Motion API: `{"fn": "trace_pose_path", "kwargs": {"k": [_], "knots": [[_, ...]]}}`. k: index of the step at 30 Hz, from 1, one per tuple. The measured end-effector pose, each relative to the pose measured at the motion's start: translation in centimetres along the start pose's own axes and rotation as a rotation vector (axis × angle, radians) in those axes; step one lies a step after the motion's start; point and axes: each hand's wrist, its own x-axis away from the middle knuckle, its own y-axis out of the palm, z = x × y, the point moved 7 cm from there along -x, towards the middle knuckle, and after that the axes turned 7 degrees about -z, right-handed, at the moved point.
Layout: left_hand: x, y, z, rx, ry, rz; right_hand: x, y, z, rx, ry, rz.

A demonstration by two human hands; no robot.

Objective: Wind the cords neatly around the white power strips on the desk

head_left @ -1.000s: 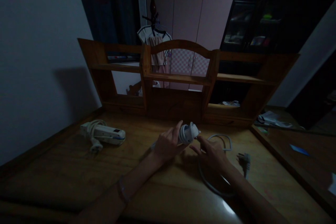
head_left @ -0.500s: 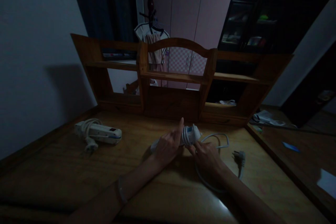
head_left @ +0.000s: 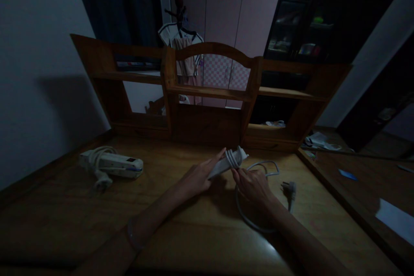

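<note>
My left hand (head_left: 198,178) grips a white power strip (head_left: 220,167), held tilted above the desk with its far end pointing up and to the right. Several turns of grey cord (head_left: 232,158) are wound around that far end. Close beside them, my right hand (head_left: 254,186) pinches the cord just below the strip. The loose cord loops over the desk to a three-pin plug (head_left: 291,188) lying right of my right hand. At the left lies a second white power strip (head_left: 120,165), its own cord wrapped around it and its plug (head_left: 103,181) toward me.
A wooden shelf unit (head_left: 207,90) stands along the back of the desk (head_left: 181,237). A wall (head_left: 35,108) borders the left. On a brown surface at the right lie a blue card (head_left: 347,175) and a white sheet (head_left: 396,220).
My left hand has slid back along the strip toward its near end, baring more of its surface. My right hand stays at the cord by the windings. The view has shifted slightly.
</note>
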Motion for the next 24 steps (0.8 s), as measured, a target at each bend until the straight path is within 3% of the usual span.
{"fn": "trace_pose_path", "kwargs": {"k": [8,24], "knots": [[-0.1,0.6,0.6,0.055,-0.039,0.122,-0.1,-0.6,0.3,-0.104,-0.003,0.192],[-0.5,0.3,1.8,-0.012,-0.047,0.105,0.3,-0.8,1.1,-0.130,0.032,0.219]]}}
